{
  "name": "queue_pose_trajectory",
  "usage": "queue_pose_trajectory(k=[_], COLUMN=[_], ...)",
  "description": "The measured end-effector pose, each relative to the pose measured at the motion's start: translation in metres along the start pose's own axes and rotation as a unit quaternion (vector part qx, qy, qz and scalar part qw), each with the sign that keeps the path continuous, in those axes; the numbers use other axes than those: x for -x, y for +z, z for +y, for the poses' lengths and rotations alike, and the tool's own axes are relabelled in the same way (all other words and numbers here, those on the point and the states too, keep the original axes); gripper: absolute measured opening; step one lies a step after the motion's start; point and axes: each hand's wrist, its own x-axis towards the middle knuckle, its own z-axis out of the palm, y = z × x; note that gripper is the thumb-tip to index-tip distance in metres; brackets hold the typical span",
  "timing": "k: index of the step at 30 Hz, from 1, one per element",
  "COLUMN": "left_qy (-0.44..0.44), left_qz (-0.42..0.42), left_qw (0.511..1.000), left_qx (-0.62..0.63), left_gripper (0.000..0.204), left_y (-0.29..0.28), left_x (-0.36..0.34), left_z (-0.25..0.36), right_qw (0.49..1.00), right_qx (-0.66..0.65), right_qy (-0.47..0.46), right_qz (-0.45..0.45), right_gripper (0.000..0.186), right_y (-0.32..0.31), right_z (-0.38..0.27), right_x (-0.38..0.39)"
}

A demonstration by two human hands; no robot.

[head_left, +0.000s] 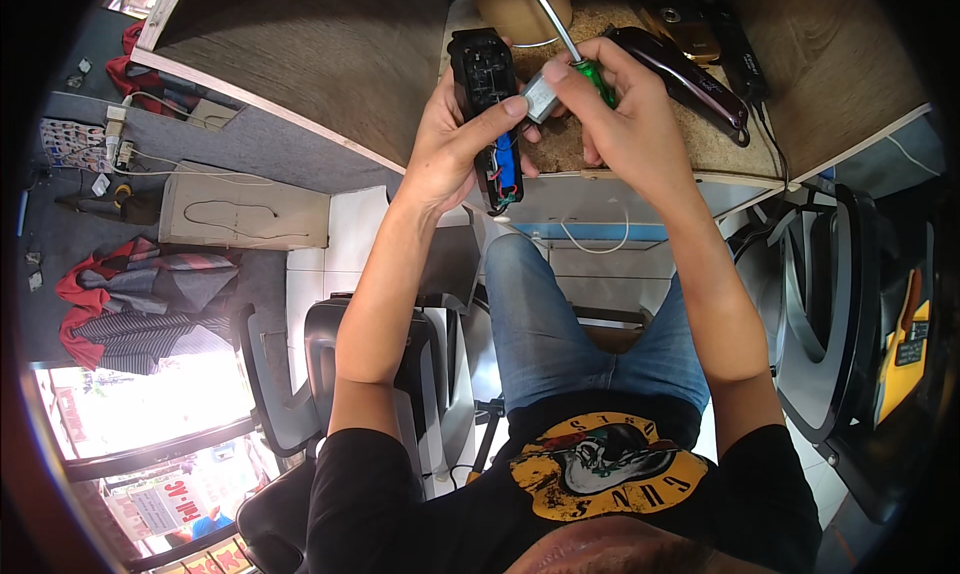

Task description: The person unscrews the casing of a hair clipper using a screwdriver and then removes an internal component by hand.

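In my left hand (443,139) is an opened black hair clipper body (480,62), held upright with its inside facing up. A blue battery (504,159) and thin coloured wires show in its lower part. My right hand (640,119) pinches a small silver metal motor (541,98) beside the clipper body; my left thumb tip touches it too. The same right hand keeps a screwdriver (552,16) with a green handle tucked in its fingers, shaft pointing up and away. Part of the motor is hidden by my fingers.
On the worktop (585,159) lie a dark, glossy clipper (685,79) and a gold and black one (685,36). Behind stands a brown cylinder (515,9). Wooden side panels (300,59) flank the space. Chairs (835,304) stand at both sides; a pale box (245,209) lies left.
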Motion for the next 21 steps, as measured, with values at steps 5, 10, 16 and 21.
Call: queue_pose_trajectory(k=[5,10,16,21], left_qy=[0.005,0.005,0.017,0.015], left_qz=[-0.002,-0.005,-0.014,-0.019], left_qw=[1.0,1.0,1.0,0.999], left_qx=[0.0,-0.016,-0.02,-0.022], left_gripper=[0.066,0.068,0.072,0.075], left_y=[0.0002,0.0007,-0.0006,-0.0012], left_x=[-0.0002,0.0004,0.0012,0.0017], left_z=[-0.0009,-0.0015,-0.0024,-0.0014], right_qw=[0.997,0.999,1.0,1.0], right_qx=[0.056,0.037,-0.016,-0.022], right_qy=[-0.052,-0.028,0.0,-0.01], right_qz=[0.002,0.009,0.007,-0.004], right_gripper=[0.033,0.031,0.032,0.025], right_y=[0.0021,-0.001,-0.0017,-0.0027], right_z=[0.0041,0.0065,0.0001,-0.0004], right_x=[0.0006,-0.0007,0.0017,0.0026])
